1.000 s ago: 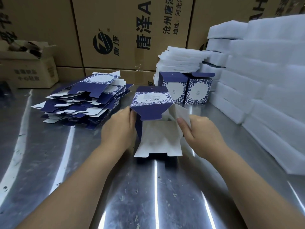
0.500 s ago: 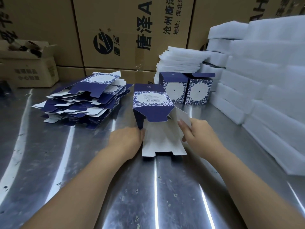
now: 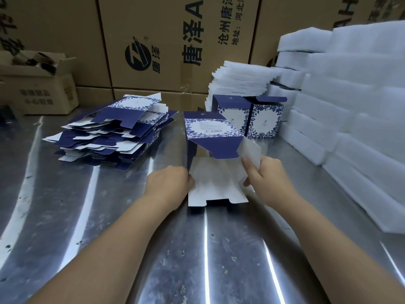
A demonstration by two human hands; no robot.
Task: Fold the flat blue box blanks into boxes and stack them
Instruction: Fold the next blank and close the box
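A half-formed blue box (image 3: 210, 132) with a white floral panel lies on its side on the steel table (image 3: 109, 238), its open end toward me and its white inner flaps spread out. My left hand (image 3: 169, 186) grips the left edge of the near white flap. My right hand (image 3: 266, 176) pinches the right side flap, forefinger pointing up along it. A pile of flat blue blanks (image 3: 114, 132) lies at the left. Two finished boxes (image 3: 248, 116) stand side by side behind the one I hold.
White foam blocks (image 3: 350, 106) are stacked along the right side, with thin foam sheets (image 3: 238, 80) behind the finished boxes. Large brown cartons (image 3: 175, 40) form a wall at the back. A small open carton (image 3: 37, 84) sits at the far left.
My left hand slid down from the box's upper left side to the near flap's left edge. The box moved slightly away from me, its flaps spread wider. My right hand stayed on the right flap.
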